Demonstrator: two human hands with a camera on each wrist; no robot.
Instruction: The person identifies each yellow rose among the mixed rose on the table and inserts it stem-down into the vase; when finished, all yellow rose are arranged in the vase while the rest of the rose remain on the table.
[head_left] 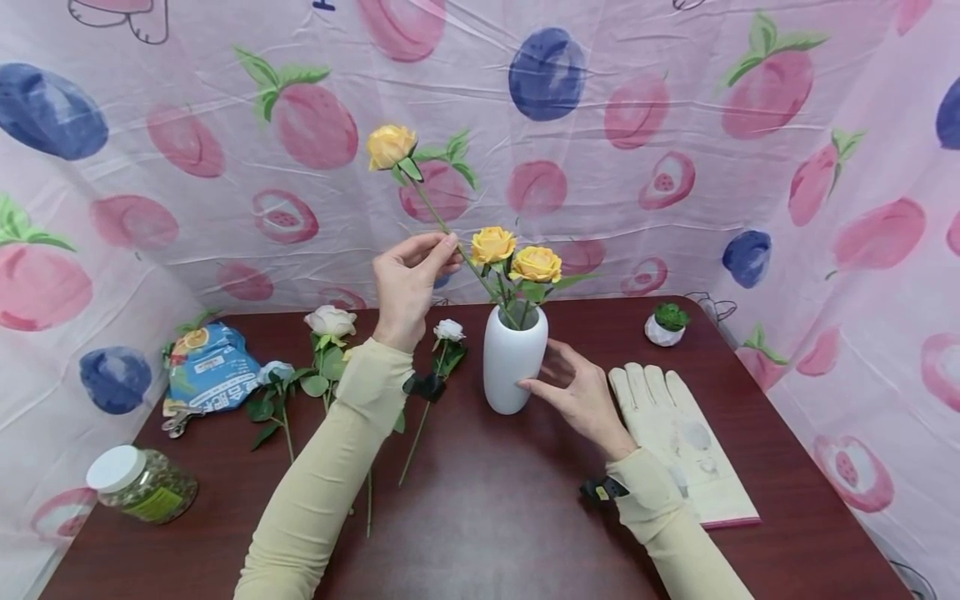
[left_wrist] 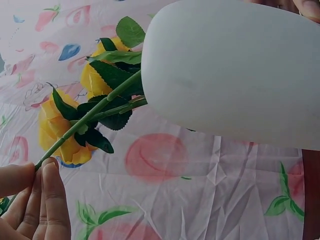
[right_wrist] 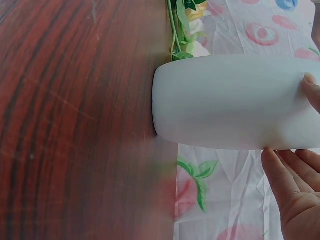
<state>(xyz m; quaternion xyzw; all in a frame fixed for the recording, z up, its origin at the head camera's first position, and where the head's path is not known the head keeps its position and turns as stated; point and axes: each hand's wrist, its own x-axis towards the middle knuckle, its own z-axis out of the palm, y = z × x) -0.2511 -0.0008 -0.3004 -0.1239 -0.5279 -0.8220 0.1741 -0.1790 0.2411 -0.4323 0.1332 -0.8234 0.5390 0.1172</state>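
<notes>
My left hand (head_left: 407, 287) pinches the green stem of a yellow rose (head_left: 392, 147) between thumb and fingertips. The bloom leans up to the left, and the stem's lower end runs into the mouth of a white vase (head_left: 513, 362). Two more yellow roses (head_left: 492, 245) with green leaves stand in that vase. Upright on the table, the vase is steadied by my right hand (head_left: 581, 398), thumb against its front and fingers at its right side. In the left wrist view the pinched stem (left_wrist: 75, 127) crosses in front of another bloom.
White roses (head_left: 330, 322) lie on the dark table (head_left: 480, 517) to the left, one under my left forearm. Farther left are a blue packet (head_left: 213, 367) and a white-lidded jar (head_left: 146, 483). Gloves (head_left: 675, 433) and a small potted plant (head_left: 666, 325) are on the right.
</notes>
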